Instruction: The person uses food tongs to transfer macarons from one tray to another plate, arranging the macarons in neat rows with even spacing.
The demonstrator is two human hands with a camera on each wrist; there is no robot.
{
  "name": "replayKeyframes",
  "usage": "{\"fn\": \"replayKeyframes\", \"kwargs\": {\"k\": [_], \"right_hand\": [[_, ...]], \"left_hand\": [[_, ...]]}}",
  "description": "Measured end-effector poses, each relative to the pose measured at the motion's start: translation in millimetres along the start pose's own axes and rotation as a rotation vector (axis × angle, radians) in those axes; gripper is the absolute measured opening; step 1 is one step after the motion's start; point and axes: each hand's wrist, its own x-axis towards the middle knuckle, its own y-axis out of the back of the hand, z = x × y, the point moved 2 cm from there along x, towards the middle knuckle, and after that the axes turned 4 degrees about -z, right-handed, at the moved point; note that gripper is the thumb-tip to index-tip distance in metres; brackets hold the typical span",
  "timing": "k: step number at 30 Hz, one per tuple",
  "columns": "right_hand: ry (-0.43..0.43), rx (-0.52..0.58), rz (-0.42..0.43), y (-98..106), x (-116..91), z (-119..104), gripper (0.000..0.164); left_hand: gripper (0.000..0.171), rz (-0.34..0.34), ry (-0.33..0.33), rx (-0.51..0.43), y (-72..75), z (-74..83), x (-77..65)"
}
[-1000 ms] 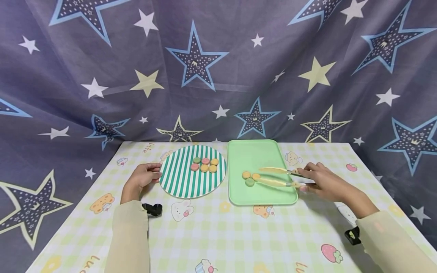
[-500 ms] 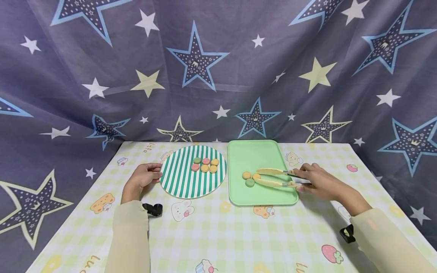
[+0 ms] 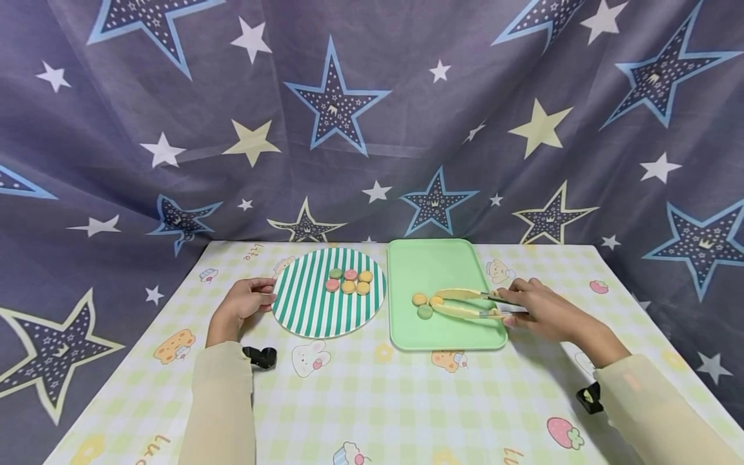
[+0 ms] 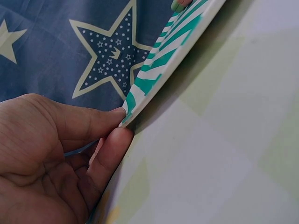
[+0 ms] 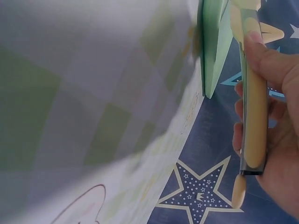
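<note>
My left hand (image 3: 239,307) pinches the left rim of a round plate (image 3: 308,290) with green and white stripes, thumb on top and a finger beneath. In the left wrist view that rim (image 4: 140,102) is slightly above the cloth. Small green, pink and yellow macarons sit on the plate's right side. My right hand (image 3: 543,311) grips tongs (image 3: 462,314) with cream tips over a light green tray (image 3: 447,265). The tips are parted, with their ends beside a yellow macaron (image 3: 436,301). Another yellow macaron (image 3: 420,299) and a green macaron (image 3: 425,312) lie close by on the tray.
A checked tablecloth (image 3: 360,400) with cartoon prints covers the table. Behind it hangs a dark star-patterned curtain (image 3: 232,181). The tray stands just right of the plate, with a narrow gap between them.
My right hand and the tongs have shifted left, bringing the tips to the nearer yellow macaron. The left hand and the plate have stayed in place.
</note>
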Motion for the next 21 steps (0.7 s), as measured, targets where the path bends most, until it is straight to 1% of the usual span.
{"fn": "replayKeyframes", "kwargs": {"k": [5,12,15,21], "right_hand": [[-0.011,-0.014,-0.008,1,0,0,0.058],[-0.01,-0.031,0.014,6,0,0,0.058],[-0.011,-0.037,0.018,9,2,-1,0.056],[-0.017,-0.047,0.001,13,11,-5,0.056]], "left_hand": [[0.049,-0.009,-0.005,0.006,0.6,-0.6,-0.4],[0.049,-0.008,-0.001,0.004,0.1,-0.5,0.1],[0.049,-0.004,0.002,0.008,0.0,-0.7,0.5],[0.05,0.002,0.006,0.008,-0.6,-0.5,0.1]]}}
